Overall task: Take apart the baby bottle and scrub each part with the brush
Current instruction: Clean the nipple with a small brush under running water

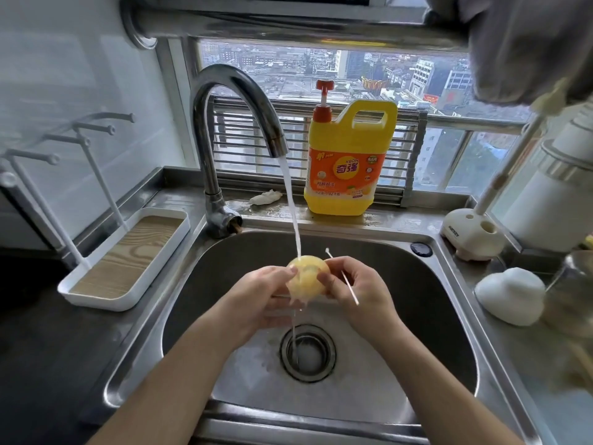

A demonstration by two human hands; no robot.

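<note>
fingers of left hand and right hand pinch yellowish bottle part under tap stream over sink, right also gripping thin white stick; far yellow jug reads keon 奇强.

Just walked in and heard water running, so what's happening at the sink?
A person holds a yellowish bottle part under the running tap, over the sink. The left hand cups it from one side; the right hand pinches the other side while also holding a thin white stick. A yellow detergent jug stands on the ledge behind.
</note>
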